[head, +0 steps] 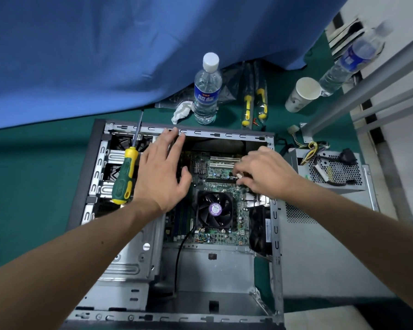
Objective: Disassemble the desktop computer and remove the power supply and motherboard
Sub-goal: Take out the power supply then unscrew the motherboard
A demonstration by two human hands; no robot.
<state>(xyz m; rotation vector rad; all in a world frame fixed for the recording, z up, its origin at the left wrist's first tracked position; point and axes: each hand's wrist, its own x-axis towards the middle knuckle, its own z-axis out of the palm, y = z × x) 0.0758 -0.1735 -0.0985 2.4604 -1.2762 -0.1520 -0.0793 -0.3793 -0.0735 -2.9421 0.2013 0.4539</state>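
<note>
I am at a repair bench in a workshop. Under my arms lies a green mat (34, 177) with an opened computer case (100, 163) on it, a screwdriver (125, 177) resting on its frame, spare screwdrivers (248, 108) in plastic sleeves, and a pulled power supply (332, 170). A blue cloth (129, 44) hangs behind, with water bottles (206, 91) and a paper cup (301, 94) nearby.

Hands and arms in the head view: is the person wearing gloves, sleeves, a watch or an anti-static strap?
Nothing worn shows. Both hands, left and right, are bare, with no gloves or rings visible. Both forearms are bare as far as the frame edge, so no sleeves come into view. Neither wrist carries a watch, band or anti-static strap, and no cable is attached to either arm.
</note>
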